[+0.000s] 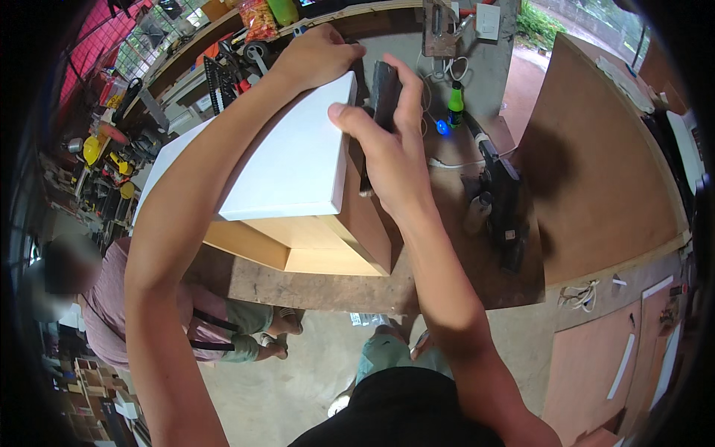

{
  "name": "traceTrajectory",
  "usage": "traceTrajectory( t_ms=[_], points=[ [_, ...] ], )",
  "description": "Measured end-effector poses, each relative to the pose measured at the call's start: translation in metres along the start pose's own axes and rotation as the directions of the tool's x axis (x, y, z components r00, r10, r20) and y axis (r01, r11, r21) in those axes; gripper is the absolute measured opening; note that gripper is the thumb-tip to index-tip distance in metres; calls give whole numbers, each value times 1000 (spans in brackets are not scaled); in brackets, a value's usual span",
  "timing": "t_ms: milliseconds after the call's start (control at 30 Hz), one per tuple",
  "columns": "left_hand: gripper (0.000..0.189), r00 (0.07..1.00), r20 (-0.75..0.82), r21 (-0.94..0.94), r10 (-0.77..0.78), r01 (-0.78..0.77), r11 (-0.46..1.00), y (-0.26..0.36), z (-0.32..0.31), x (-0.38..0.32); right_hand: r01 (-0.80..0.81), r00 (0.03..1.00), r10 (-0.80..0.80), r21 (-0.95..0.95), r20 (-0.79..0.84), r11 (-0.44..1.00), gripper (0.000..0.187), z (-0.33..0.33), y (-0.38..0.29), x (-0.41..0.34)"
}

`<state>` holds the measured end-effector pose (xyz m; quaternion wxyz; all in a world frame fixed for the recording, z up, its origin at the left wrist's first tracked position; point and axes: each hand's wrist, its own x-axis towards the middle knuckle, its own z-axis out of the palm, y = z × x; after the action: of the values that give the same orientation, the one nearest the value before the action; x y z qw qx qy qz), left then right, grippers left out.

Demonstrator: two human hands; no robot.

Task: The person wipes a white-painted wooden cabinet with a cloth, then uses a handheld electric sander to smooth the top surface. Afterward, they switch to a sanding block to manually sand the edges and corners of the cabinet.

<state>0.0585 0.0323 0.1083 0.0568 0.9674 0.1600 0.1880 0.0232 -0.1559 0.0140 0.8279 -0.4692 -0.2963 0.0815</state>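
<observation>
In front of me a wooden cabinet carcass [321,260] with an open front stands on the workbench. Its white top panel [285,162] lies under my left forearm. My left hand [321,56] is bent over the far right corner of that panel, and its fingertips are partly hidden. Between the thumb and fingers of my right hand [391,145] is a dark grey block [385,92], beside the panel's right edge. The right thumb tip reaches the white edge. A dark strip [366,181] shows below, between the hand and the cabinet's side; what it belongs to is unclear.
To the right on the workbench [329,293] lie a black power tool [503,207] and a green bottle [456,106]. A large wooden panel [603,167] stands beyond them. Tools crowd the left shelves [190,72]. Another person [106,302] is at the left, close to the bench.
</observation>
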Motion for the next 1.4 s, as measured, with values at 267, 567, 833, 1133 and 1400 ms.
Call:
traceTrajectory(
  t_ms=[267, 567, 833, 1133, 1400],
  points=[
    [17, 894, 329, -684, -304, 448, 576, -19, -1, 16, 15, 997, -28, -169, -74, 986, 102, -2, 22, 53],
    [13, 958, 7, -765, -288, 191, 616, -8, -7, 2, -125, 977, 58, -328, -206, 936, 111, -8, 52, 98],
    [31, 773, 505, -624, 384, 20, 781, -12, -49, -14, -417, 900, 435, 216, -40, 883, 70, -67, 70, -7],
    [38, 735, 626, -447, 260, 66, 892, 1, -42, -23, -755, 631, 773, -173, 70, 632, 69, -198, 163, -185],
    [57, 830, 478, -60, 286, -293, 954, 61, -79, -55, -742, 509, 795, -298, 330, 600, 69, -210, 130, -175]
  ],
)
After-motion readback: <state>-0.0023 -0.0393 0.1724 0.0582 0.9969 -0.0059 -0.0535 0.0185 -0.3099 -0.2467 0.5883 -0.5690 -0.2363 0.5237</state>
